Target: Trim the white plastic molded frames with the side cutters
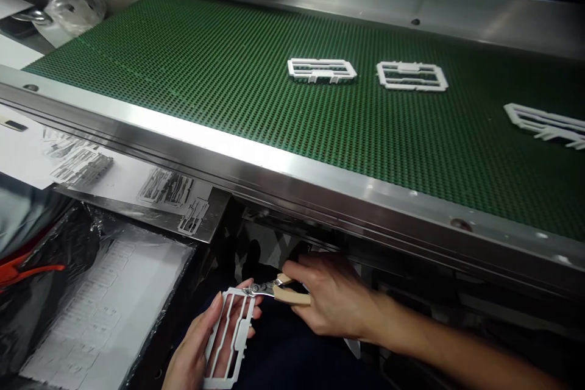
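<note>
My left hand (194, 347) holds a white plastic frame (231, 335) upright in front of me, below the conveyor's edge. My right hand (331, 301) grips small cutters with beige handles (286, 290); their metal tip touches the frame's top right corner. On the green conveyor belt (205, 73) lie three more white plastic frames: one at the middle (321, 69), one right of it (412, 76), and one at the right border (548, 124), partly out of view.
A steel rail (228, 152) borders the belt's near side. Below left, a plastic-lined box (105, 304) holds stacked white frames. A sheet with printed part pictures (114, 173) lies on the ledge. An orange-handled tool (22, 271) sits at the far left.
</note>
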### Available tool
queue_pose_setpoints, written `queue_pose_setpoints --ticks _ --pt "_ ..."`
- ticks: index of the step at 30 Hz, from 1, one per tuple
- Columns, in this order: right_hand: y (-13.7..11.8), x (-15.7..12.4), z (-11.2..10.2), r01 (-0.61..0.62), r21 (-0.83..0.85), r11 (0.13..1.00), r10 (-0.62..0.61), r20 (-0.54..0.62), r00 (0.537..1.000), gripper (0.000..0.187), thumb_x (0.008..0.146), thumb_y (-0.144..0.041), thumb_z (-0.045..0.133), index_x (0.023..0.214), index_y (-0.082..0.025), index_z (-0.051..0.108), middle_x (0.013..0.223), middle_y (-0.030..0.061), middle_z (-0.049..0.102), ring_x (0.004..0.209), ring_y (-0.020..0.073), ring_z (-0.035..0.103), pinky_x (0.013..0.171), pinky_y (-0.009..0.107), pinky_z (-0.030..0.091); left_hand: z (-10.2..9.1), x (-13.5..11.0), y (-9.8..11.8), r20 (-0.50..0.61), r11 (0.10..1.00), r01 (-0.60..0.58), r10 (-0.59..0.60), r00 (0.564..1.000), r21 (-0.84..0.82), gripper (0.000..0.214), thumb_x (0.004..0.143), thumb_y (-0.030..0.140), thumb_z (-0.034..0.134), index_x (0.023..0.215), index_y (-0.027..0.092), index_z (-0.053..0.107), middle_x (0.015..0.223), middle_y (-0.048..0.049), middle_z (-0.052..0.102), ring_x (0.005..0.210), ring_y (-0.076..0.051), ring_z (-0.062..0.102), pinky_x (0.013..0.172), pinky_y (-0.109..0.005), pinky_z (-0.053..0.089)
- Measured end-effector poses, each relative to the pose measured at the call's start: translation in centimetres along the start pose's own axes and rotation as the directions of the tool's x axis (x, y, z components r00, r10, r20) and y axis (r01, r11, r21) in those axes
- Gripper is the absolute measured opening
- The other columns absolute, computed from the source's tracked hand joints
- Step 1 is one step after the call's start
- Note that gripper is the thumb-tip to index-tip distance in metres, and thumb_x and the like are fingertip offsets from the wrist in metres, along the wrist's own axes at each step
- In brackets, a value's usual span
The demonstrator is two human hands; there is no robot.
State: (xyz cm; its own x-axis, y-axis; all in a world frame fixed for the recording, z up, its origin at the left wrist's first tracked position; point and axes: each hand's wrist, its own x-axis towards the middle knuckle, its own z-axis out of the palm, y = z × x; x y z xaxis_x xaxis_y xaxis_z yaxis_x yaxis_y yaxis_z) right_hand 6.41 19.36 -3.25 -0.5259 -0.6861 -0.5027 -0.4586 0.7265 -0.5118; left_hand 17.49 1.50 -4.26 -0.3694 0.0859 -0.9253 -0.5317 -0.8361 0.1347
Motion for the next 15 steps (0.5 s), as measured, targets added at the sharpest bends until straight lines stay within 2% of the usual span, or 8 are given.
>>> queue_pose_setpoints --ticks 3,5,9,12,15 --pt "0.1 0.2 0.1 -0.043 0.189 0.981 0.043 0.005 0.999 0.011 0.070 -0.022 0.056 0.081 -0.024 0.057 0.070 -0.0011 0.060 0.061 0.0147 0.050 0.054 0.026 0.028 0.1 -0.1 0.0 -0.014 1.000 -0.027 0.027 1.000 0.003 0.027 0.090 0.021 0.053 0.107 0.010 0.070 0.099 -0.0139 0.075 0.087 -0.020 0.071 0.071 -0.021 0.058" --pt "0.2 0.3 0.2 -0.094 0.303 0.948 0.093 0.016 0.995 0.005 0.075 -0.025 0.056 0.075 -0.022 0.052 0.067 -0.0030 0.056 0.059 0.0125 0.048 0.053 0.024 0.029 0.2 -0.2 0.0 -0.027 0.999 -0.038 0.037 0.999 -0.022 0.028 0.091 0.021 0.049 0.105 0.009 0.071 0.101 -0.0146 0.075 0.091 -0.022 0.070 0.071 -0.022 0.059" --pt "0.3 0.3 0.8 -0.177 0.405 0.897 0.189 0.010 0.982 0.018 0.087 -0.036 0.049 0.078 -0.021 0.046 0.072 -0.0033 0.053 0.064 0.0117 0.048 0.057 0.022 0.036 0.4 -0.5 0.3 -0.009 0.997 -0.062 0.061 0.998 -0.053 0.029 0.091 0.018 0.047 0.102 0.009 0.072 0.100 -0.0163 0.075 0.096 -0.025 0.069 0.074 -0.026 0.060" --pt "-0.1 0.0 1.1 -0.199 0.486 0.851 0.210 0.032 0.977 0.018 0.087 -0.039 0.051 0.082 -0.022 0.047 0.075 -0.0038 0.052 0.066 0.0119 0.047 0.058 0.023 0.038 0.6 -0.9 0.5 -0.001 0.994 -0.101 0.102 0.995 -0.039 0.029 0.089 0.012 0.047 0.094 0.009 0.075 0.095 -0.0172 0.076 0.091 -0.025 0.071 0.073 -0.027 0.060" --pt "-1.2 0.1 1.1 -0.196 0.617 0.762 0.221 0.037 0.975 0.015 0.085 -0.035 0.055 0.084 -0.022 0.048 0.074 -0.0047 0.050 0.065 0.0114 0.045 0.058 0.023 0.037 0.4 -0.9 0.4 0.004 0.995 -0.076 0.076 0.997 -0.071 0.032 0.091 0.019 0.045 0.093 0.011 0.076 0.091 -0.0150 0.077 0.087 -0.024 0.072 0.071 -0.026 0.060"
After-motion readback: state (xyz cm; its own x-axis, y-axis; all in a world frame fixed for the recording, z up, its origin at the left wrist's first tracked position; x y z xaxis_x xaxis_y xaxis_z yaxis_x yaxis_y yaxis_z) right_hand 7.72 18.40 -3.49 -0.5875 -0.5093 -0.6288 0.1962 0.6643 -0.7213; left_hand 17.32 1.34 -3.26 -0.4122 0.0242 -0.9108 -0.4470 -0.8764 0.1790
